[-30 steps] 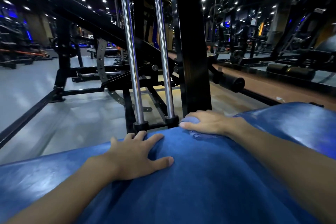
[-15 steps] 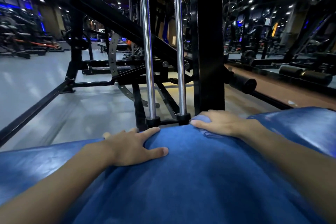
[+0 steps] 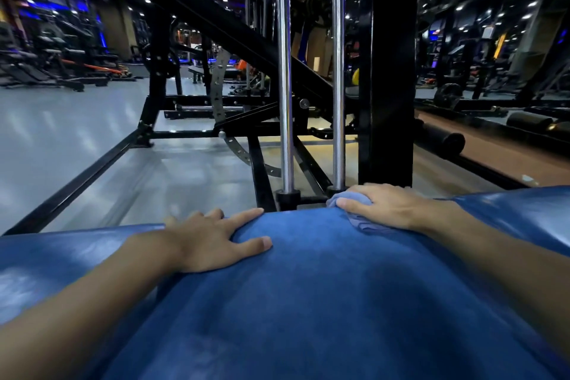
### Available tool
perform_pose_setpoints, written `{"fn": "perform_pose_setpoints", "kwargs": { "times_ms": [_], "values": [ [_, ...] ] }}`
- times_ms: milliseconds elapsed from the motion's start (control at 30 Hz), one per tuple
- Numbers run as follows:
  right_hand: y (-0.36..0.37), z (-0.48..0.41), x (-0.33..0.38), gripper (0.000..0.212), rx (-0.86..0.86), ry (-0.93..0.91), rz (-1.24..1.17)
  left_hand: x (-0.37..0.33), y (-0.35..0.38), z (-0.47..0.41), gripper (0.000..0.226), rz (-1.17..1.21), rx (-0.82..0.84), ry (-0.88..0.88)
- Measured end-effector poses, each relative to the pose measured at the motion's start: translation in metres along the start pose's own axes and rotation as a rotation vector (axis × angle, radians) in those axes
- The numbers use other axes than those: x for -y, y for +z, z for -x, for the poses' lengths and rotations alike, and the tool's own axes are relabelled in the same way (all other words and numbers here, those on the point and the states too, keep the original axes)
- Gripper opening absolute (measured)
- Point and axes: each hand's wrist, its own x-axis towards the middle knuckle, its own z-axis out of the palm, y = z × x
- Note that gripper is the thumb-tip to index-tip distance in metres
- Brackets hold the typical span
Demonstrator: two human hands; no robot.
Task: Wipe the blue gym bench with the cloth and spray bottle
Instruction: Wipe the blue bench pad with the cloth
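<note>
Right hand (image 3: pixel 388 208) covers most of cloth (image 3: pixel 361 223); bench (image 3: pixel 308 302) edges cut off

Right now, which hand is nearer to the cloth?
Right. The right hand grips the cloth at the far edge of the bench; the left hand rests flat on it, apart from the cloth.

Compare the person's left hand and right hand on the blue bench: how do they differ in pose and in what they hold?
The left hand lies flat with its fingers spread; the right hand curls its fingers. The left hand holds nothing and touches the bare bench; the right hand grips a bunched cloth against it. Shared: both rest near the bench's far edge.
</note>
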Motion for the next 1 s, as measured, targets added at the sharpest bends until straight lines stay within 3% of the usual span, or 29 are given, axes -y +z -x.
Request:
{"fn": "perform_pose_setpoints", "kwargs": {
  "times_ms": [133,300,533,667,767,867,1000],
  "values": [
    [0.006,-0.002,0.040,0.059,0.037,-0.023,0.015,0.000,0.000,-0.006,0.087,-0.001,0.004,-0.019],
    [0.017,-0.011,0.095,0.072,0.095,-0.171,-0.010,0.006,0.000,-0.003,0.097,0.002,0.012,-0.010],
    [0.001,-0.001,0.034,0.066,0.058,-0.042,-0.018,0.014,0.003,0.004,0.110,0.036,-0.029,0.036],
    [0.003,-0.004,0.052,0.055,0.060,0.001,0.005,0.014,0.003,0.002,0.112,0.068,-0.038,0.027],
    [0.011,-0.007,0.093,0.051,0.082,-0.084,0.020,0.012,0.000,0.001,0.108,0.105,-0.018,0.003],
    [0.021,-0.013,0.127,0.048,0.101,-0.174,0.002,0.014,-0.012,0.005,0.100,0.448,0.010,0.018],
    [0.020,-0.003,0.120,0.058,0.040,-0.247,-0.006,0.001,-0.027,-0.002,0.057,0.758,-0.202,0.137]
  ]
}}
